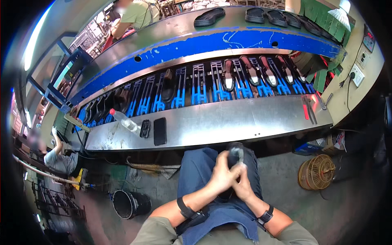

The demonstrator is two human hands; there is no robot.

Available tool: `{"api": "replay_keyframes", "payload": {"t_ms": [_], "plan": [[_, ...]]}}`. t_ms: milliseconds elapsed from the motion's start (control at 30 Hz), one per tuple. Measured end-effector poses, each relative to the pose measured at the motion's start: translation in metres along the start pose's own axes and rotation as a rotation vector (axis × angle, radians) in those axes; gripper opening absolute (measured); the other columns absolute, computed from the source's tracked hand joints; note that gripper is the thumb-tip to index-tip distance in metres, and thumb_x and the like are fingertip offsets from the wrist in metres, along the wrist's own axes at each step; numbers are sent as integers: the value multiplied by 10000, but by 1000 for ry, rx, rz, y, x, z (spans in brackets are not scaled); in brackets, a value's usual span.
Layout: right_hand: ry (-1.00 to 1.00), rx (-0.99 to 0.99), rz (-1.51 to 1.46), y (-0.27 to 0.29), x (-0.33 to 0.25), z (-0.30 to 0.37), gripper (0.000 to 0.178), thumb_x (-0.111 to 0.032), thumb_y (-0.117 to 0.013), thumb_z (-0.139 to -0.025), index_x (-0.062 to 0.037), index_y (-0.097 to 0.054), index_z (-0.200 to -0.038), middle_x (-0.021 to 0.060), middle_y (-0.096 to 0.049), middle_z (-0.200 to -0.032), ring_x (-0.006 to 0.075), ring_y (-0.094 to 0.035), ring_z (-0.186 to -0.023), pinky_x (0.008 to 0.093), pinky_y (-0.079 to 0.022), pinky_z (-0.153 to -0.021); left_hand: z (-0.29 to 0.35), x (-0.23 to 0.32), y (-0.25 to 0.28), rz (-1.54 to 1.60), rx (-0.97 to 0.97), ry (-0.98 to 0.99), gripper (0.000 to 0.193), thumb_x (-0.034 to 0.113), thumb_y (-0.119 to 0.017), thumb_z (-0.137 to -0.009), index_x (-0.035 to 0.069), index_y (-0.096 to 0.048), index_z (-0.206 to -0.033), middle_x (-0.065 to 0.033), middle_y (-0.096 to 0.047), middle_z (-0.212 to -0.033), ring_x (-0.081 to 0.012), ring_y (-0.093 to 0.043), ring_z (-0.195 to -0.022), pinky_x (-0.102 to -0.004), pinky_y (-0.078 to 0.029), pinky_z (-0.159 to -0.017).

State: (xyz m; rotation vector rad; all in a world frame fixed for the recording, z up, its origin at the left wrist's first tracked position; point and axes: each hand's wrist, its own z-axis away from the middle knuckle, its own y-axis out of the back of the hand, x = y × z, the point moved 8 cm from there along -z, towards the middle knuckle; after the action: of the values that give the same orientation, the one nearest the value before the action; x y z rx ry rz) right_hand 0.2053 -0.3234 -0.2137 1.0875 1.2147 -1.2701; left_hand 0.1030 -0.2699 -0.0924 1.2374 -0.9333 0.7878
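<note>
Over my lap, both hands are closed around a black shoe (235, 156), its rounded end pointing away from me and a pale, blurred glint on it. My left hand (221, 175) wraps its left side. My right hand (243, 185) grips it from the right, lower down, and the fingers of the two hands meet. Much of the shoe is hidden behind my hands. Beyond my knees runs a steel ledge (212, 122). Behind it, a conveyor with blue racks (199, 92) carries several shoes (250, 70), some with reddish insoles.
On the ledge lie a phone (160, 131), a small black item (145, 128), a clear bottle (125, 121) and red-handled tools (309, 110). Black soles (209, 17) line the upper shelf. A black bucket (126, 203) and wicker basket (316, 172) flank me. Two people work further left.
</note>
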Motion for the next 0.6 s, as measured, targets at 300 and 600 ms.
{"api": "replay_keyframes", "payload": {"t_ms": [300, 600], "plan": [[238, -579, -1269, 43, -208, -72, 1055, -663, -722, -809, -74, -287, -1569, 354, -487, -1400, 475, -553, -1249, 602, -459, -1042, -208, 262, 131, -540, 327, -1318, 434, 112, -649, -898, -11, -554, -1303, -251, -564, -1324, -423, -526, -1268, -484, -429, -1082], [-122, -314, -1113, 59, -113, -40, 808, -721, -376, -970, -44, -521, -1385, 229, -648, -1160, 383, -629, -1100, 528, -493, -943, -385, 270, 219, -961, 440, -661, 323, 326, -706, -848, 60, -748, -1026, -192, -722, -1049, -397, -607, -1101, -490, -461, -975]]}}
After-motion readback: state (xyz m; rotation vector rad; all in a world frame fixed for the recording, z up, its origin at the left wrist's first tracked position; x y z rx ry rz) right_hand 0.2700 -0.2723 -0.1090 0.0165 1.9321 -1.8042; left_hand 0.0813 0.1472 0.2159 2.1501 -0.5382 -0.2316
